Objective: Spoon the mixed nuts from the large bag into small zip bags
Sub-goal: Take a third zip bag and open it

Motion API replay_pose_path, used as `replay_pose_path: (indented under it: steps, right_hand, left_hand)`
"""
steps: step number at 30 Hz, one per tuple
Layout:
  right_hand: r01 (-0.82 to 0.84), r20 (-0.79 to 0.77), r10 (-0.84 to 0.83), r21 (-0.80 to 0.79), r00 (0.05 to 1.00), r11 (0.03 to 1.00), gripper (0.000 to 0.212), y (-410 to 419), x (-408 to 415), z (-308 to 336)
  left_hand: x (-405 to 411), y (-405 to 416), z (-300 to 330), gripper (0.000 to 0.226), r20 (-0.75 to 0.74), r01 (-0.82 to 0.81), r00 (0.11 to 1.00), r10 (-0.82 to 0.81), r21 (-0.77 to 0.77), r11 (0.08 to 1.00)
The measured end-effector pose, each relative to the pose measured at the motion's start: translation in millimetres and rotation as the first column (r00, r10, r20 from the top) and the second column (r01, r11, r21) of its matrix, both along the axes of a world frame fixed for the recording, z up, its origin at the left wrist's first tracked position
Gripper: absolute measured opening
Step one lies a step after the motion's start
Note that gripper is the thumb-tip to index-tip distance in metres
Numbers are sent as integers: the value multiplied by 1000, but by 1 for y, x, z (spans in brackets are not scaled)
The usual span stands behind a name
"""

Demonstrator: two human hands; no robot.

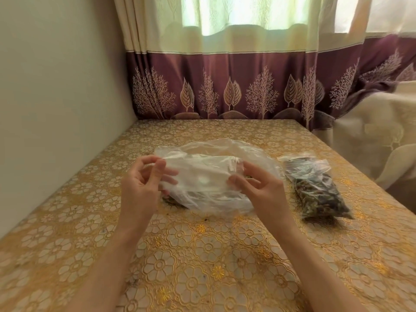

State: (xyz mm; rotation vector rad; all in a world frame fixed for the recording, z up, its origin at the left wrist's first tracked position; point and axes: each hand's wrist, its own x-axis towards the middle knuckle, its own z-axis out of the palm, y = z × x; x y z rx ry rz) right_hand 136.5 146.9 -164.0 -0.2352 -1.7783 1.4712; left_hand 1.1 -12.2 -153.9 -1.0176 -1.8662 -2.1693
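Note:
A crumpled clear plastic bag (209, 176) is lifted a little above the middle of the table. My left hand (144, 183) pinches its left edge between thumb and fingers. My right hand (256, 188) grips its right edge, fingers curled round the plastic. A few nuts show dimly under the bag's lower edge. To the right lies a small zip bag (315, 188) filled with dark mixed nuts, flat on the table and apart from both hands. No spoon is in view.
The table (202, 255) wears a gold floral plastic cover. A plain wall runs along its left side and a maroon-and-cream curtain (225, 86) hangs behind it. Cream fabric (371, 136) drapes beside the table's right edge.

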Motion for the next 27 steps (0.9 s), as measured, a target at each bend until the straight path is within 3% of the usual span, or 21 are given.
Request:
replay_pose_path:
  steps: [3,6,7,9,12,14,16,19,23,27]
  right_hand:
    - [9,-6,-9,-35,1000,999,57,-1,0,0]
    - [35,-10,-36,-53,999,998,70,1,1,1]
    - [37,2,-37,-46,999,998,70,2,2,1]
    - [24,27,-24,-4,999,1000,53,0,3,2]
    - [-15,62,10,89,998,996,38,-7,2,3]
    - [-40,83,27,162,996,986,37,-11,2,4]
    - [-73,94,53,217,994,974,40,-15,2,6]
    - [-94,99,72,241,993,966,47,-16,2,4]
    - [-111,105,84,278,991,954,49,-18,1,3]
    - [-111,108,84,272,991,956,55,-20,2,4]
  left_hand:
    - [1,1,1,11,29,-9,1000,8,60,998]
    - [2,1,3,6,52,-149,988,144,110,983]
    - [2,-1,5,8,-12,-201,979,203,94,975]
    - [4,-4,10,33,-245,-240,941,234,6,971]
    - [10,-3,18,73,-659,-263,751,37,-247,933]
    - [15,2,20,88,-788,-316,601,-135,-389,865]
    - [18,7,20,96,-805,-362,538,-249,-487,795]
    - [19,10,16,96,-804,-417,521,-287,-534,736]
    - [18,10,14,85,-810,-417,529,-252,-507,755]
    - [15,8,13,88,-812,-395,512,-282,-513,762]
